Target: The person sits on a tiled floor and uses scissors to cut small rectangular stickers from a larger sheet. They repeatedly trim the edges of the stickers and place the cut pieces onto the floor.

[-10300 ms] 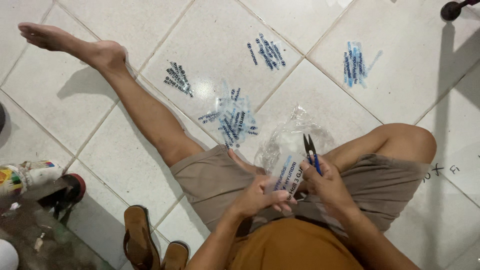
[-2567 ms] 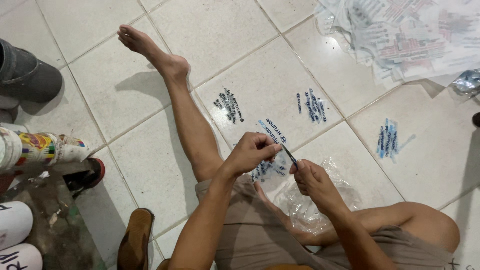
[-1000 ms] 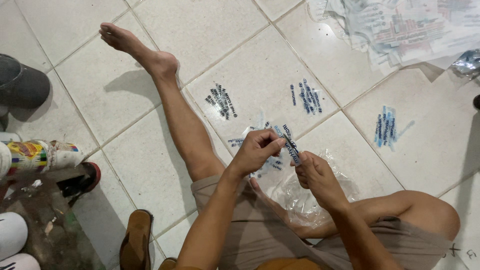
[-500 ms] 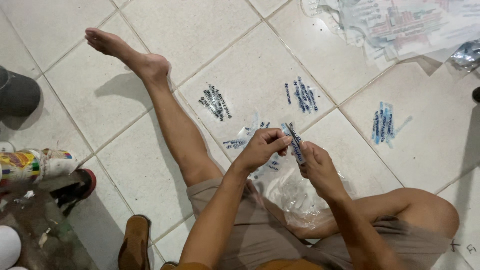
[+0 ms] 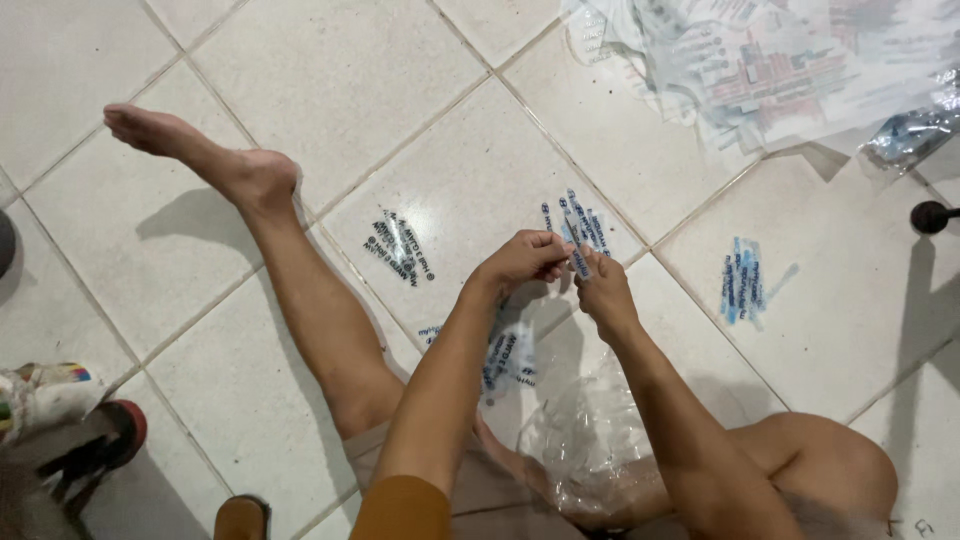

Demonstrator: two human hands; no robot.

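Observation:
I sit on a white tile floor with my left leg stretched out. My left hand and my right hand meet out in front of me, and both pinch one small clear plastic strip with blue print. Just beyond the fingertips a pile of the same strips lies on the tile. Another pile lies to its left, a third to the right, and a fourth under my left forearm. A crumpled clear plastic bag rests between my legs.
Large printed plastic sheets are spread at the top right, with a dark round knob at the right edge. A red and black shoe, a colourful container and a brown sandal lie at the lower left.
Both hands have reached farther out from my body, towards the strip pile on the tile. They still hold a strip between them.

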